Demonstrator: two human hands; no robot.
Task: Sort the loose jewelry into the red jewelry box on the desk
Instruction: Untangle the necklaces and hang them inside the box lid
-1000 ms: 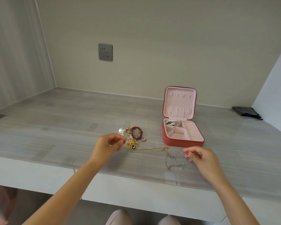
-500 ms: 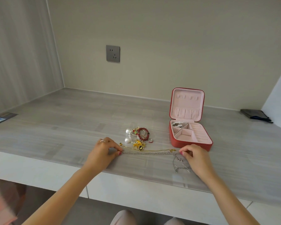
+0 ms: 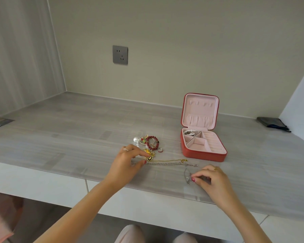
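A pale grey desk fills a walled alcove. The right hand pinches a thin silver chain, partly hidden under its fingers. The left hand pinches the left end of two straight chains, one gold and one silver. Just beyond lies a tangled jewelry pile, hard to separate. To the far right stands the open red jewelry box.

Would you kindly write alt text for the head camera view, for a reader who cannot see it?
A person's left hand pinches one end of chains laid along a grey desk, while the right hand pinches a small silver chain. Behind lie loose bracelets and an open red jewelry box.
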